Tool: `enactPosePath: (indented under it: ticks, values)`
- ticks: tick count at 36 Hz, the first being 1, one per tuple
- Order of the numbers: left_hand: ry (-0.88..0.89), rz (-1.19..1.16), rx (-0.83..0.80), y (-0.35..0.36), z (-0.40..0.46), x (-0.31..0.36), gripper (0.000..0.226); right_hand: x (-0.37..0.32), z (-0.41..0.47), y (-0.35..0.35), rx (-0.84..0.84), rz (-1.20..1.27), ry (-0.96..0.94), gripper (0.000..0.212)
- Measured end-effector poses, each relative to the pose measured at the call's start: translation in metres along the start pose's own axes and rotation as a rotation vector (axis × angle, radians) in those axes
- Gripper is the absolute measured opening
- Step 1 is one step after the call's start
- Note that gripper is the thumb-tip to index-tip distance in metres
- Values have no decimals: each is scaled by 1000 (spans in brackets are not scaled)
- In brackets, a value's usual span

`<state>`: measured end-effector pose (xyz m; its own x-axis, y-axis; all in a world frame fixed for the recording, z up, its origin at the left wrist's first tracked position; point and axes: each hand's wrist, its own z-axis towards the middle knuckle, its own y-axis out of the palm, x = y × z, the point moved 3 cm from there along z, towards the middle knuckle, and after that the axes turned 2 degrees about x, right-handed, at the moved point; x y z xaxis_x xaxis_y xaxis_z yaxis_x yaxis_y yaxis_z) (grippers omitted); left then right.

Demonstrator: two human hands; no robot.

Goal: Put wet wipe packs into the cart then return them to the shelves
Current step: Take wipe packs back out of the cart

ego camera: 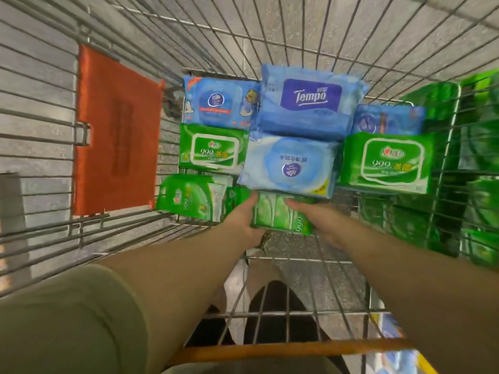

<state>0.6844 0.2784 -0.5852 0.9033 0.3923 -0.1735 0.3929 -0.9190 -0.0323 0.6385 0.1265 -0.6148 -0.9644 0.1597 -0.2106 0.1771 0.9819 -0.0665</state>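
Several wet wipe packs lie on the floor of a wire cart (167, 76). A blue Tempo pack (310, 103) rests on top at the far middle, with a pale blue pack (289, 164) just in front of it. Green packs sit at the left (210, 149) and the right (388, 161). A small green multipack (280, 218) lies nearest me. My left hand (247, 218) grips its left side and my right hand (321, 222) grips its right side, fingertips tucked under the pale blue pack's edge.
An orange flap (116, 130) hangs on the cart's left wall. More green packs (475, 163) are stacked outside the cart's right wall. The orange cart handle (297, 349) crosses the bottom, with blue goods (391, 354) low at the right.
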Motion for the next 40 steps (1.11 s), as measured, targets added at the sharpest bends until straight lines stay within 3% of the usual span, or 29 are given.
enactPosePath:
  ticks: [2,6,11,16,28,30,33,40]
  values:
    - [14,-7,13,-3,16,0,43,0,5,4,-40,47,10,65]
    - [53,-50,-54,-5,34,-3,40,6,18,11,-34,154,15,82]
    - [118,-123,-133,-4,45,-5,38,2,15,17,29,168,-18,62]
    - [155,-127,-77,4,42,-5,44,9,23,18,88,158,-43,92]
    - [148,-176,-110,5,38,-10,37,7,19,29,-50,192,51,7]
    - [147,-170,-111,6,39,-11,38,6,18,27,-77,197,61,8]
    - [161,-136,-97,6,37,-11,31,2,13,29,-106,258,69,24]
    - [110,-25,-73,8,11,-6,25,-10,-11,32,-152,300,127,28]
